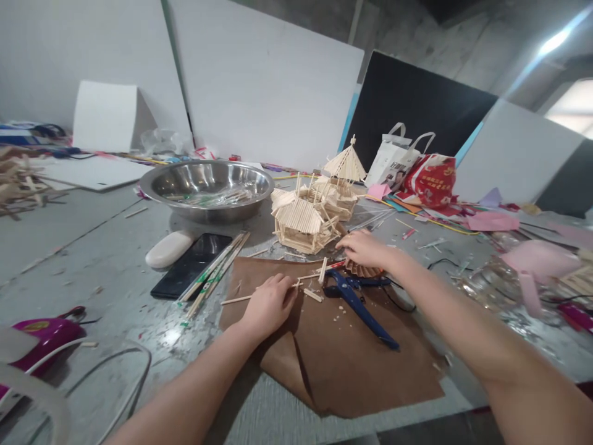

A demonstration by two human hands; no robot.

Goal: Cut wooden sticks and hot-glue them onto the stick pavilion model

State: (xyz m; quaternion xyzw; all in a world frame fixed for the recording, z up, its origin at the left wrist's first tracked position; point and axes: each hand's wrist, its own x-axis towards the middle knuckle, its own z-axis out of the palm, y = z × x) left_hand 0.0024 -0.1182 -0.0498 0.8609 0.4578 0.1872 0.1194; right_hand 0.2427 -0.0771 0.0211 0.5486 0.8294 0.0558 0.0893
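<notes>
My left hand (271, 303) rests on a brown paper sheet (365, 371), fingers curled over a thin wooden stick (236, 300) that pokes out to the left. My right hand (364, 248) reaches beside the base of a pavilion model (301, 225) built of sticks; its fingers are bent together, and whatever is between them is hidden. Under that hand lies a pleated brown piece (364, 269). Between my hands are a blue-handled cutter (364, 312) and short cut stick pieces (313, 295). A second, pointed-roof part (346, 164) stands behind the model.
A steel basin (208, 210) holding clear wrappers stands at the back left. Nearer are a black phone (189, 266), a white oval case (169, 249) and a bundle of sticks (220, 269). A purple device (44, 343) with cables sits at left, a red bag (430, 179) at the back right.
</notes>
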